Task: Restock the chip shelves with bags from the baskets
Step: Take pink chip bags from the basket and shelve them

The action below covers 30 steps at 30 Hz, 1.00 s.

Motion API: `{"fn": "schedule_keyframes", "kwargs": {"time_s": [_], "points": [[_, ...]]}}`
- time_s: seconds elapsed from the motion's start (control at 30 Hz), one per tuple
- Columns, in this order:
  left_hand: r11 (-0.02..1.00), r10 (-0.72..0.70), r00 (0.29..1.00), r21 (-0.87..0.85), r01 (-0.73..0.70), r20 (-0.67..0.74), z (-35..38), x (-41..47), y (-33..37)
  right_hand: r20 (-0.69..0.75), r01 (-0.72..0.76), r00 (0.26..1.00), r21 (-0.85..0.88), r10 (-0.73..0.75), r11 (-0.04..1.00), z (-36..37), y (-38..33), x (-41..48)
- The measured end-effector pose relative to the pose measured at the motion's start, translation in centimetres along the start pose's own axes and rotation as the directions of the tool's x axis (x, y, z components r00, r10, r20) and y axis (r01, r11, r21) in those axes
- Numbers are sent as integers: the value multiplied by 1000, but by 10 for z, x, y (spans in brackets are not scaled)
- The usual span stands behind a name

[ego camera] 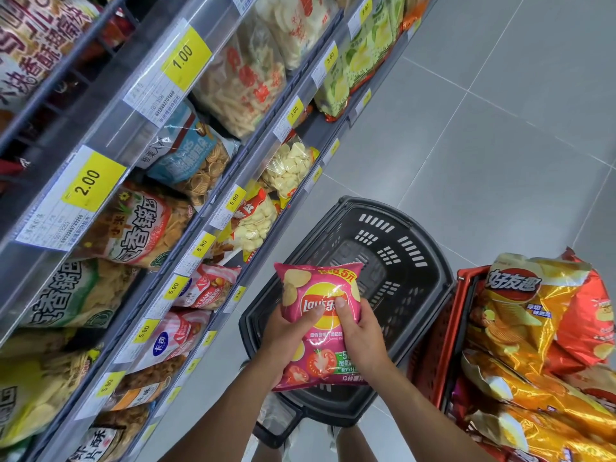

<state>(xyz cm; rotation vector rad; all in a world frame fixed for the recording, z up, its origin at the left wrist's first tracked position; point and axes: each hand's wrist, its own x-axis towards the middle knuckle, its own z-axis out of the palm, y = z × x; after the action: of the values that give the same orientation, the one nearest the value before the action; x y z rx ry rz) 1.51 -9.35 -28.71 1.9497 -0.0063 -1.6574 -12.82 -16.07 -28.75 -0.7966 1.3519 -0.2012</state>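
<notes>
Both hands are clamped on one pink bag of Lay's chips (320,288): the left hand (286,333) is closed on its left edge and the right hand (363,336) on its right edge. One thumb of each hand is pressed on the printed front, and the remaining fingers are hidden behind the bag. The bag is held upright between the two hands, its top seam pointing away from the person, and it is touched by nothing else.

Directly beneath and beyond the hands, one black basket (418,236) is seen on the floor; its slotted walls and bottom are visible around the bag. Just to the right of the right hand, a second basket, red (445,331), is set against the black one. It is heaped with orange, gold and red chip bags (520,315); the pile overlaps too much for an exact count to be given.

To the left of the left hand, the shelves (256,141) are filled with snack bags in several tiers. Yellow price tags are fixed along the shelf edges: one marked 1.00 (185,58), one marked 2.00 (90,183), two marked 3.00 and five marked 5.90 can be read. Grey floor tiles (500,128) are seen beyond the baskets.
</notes>
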Motion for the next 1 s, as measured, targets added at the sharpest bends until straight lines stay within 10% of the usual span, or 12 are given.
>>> {"fn": "schedule_keyframes", "kwargs": {"time_s": [0.27,0.53,1.0], "points": [[997,60,983,-34,-66,-171,-27,5,-11,197,-110,973,-42,116,993,10,6,19],[983,159,898,-18,-182,-410,-61,16,-21,-126,-298,951,-150,281,943,-25,41,108],[978,155,851,-46,-205,-502,-102,69,-51,-72,-304,947,-507,312,807,2,149,219]]}}
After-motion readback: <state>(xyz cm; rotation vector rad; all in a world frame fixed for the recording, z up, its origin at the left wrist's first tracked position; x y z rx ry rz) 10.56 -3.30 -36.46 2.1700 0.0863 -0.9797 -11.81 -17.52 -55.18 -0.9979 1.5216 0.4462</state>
